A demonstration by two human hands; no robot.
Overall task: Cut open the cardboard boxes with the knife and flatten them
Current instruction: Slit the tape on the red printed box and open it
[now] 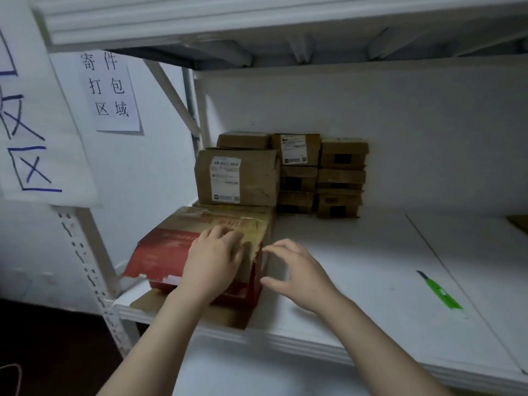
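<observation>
White shelving fills the head view, and the shelf board (357, 252) has a red box (171, 252) at its left front corner, lying on a flat brown cardboard sheet (228, 315) that reaches the board's front edge. The left hand (214, 261) rests palm down on top of the red box, holding nothing. The right hand (300, 275) is just right of the box's torn side, fingers spread; contact cannot be made out. Behind the red box, brown boxes (297, 172) are stacked against the back wall. Right of the red box the board is bare up to a green knife (438, 291), which lies flat, well apart from both hands. An upper shelf (257, 18) hangs close overhead.

Left of and above the red box, a paper sign (110, 90) reads 寄件打包区域. The white labels on the brown boxes are too blurred to read.
</observation>
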